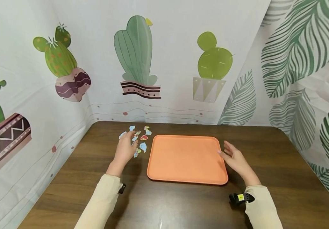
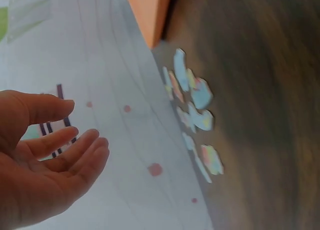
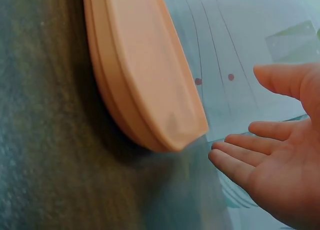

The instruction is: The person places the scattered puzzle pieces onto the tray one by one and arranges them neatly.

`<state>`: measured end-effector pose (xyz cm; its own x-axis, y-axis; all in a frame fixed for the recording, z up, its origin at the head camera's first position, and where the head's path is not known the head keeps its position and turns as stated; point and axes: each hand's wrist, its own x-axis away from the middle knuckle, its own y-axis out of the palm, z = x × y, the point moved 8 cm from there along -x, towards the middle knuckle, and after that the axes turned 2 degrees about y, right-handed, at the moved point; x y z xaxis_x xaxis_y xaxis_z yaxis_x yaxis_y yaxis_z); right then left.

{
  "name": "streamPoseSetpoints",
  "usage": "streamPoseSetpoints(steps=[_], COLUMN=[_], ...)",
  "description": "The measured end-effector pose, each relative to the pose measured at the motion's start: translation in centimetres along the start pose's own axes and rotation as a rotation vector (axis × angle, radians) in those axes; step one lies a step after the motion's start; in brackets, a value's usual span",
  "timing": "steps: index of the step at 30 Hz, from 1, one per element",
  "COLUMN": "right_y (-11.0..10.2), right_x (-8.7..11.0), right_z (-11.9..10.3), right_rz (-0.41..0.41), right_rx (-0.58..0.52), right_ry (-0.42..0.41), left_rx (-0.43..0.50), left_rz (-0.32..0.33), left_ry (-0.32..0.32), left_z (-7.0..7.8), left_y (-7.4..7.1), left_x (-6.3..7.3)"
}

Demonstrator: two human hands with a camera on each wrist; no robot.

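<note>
In the head view my left hand [image 1: 125,148] hovers over a cluster of small printed puzzle pieces [image 1: 143,147] left of the orange tray [image 1: 185,159], partly covering some of them. Its fingers are loosely bent, and the left wrist view shows nothing between thumb and fingers. Several of the pieces [image 2: 200,94], light blue with red, yellow and green patches, lie scattered on the wood in that view. My right hand [image 1: 237,159] is held by the tray's right edge, thumb overlapping the rim in the head view. Its fingers [image 3: 245,162] are extended and hold nothing.
The flat tray has a low raised rim and sits on a dark brown wooden table [image 1: 167,203]. A white cloth backdrop [image 1: 175,57] printed with cacti and leaves hangs behind the table's far edge and along both sides. Each wrist wears a black strap [image 1: 241,197].
</note>
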<state>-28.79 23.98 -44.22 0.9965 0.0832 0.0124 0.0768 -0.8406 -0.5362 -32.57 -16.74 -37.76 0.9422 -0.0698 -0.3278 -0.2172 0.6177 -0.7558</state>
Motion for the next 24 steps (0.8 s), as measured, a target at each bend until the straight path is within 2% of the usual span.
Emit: streamPoseSetpoints(steps=[7,12,16,24], right_y=[0.2,0.4,0.4,0.4], right_x=[-0.5,-0.4,-0.4,-0.4], right_z=[1.5,2.4,2.7,3.0], right_rz=[-0.038,-0.053,-0.059,-0.062], right_rx=[-0.124,-0.236,-0.286,-0.295], right_ry=[0.090,0.100,0.099,0.075], left_rx=[0.067,0.071,0.077,0.076], left_rz=[-0.020,-0.050,-0.088,-0.175], left_ry=[-0.066,-0.098,-0.141,-0.242], left_z=[-3.6,-5.7,-6.8,-8.4], left_y=[0.1,0.7,1.3,2.5], left_x=[-1.0,-1.3,-1.5,-1.9])
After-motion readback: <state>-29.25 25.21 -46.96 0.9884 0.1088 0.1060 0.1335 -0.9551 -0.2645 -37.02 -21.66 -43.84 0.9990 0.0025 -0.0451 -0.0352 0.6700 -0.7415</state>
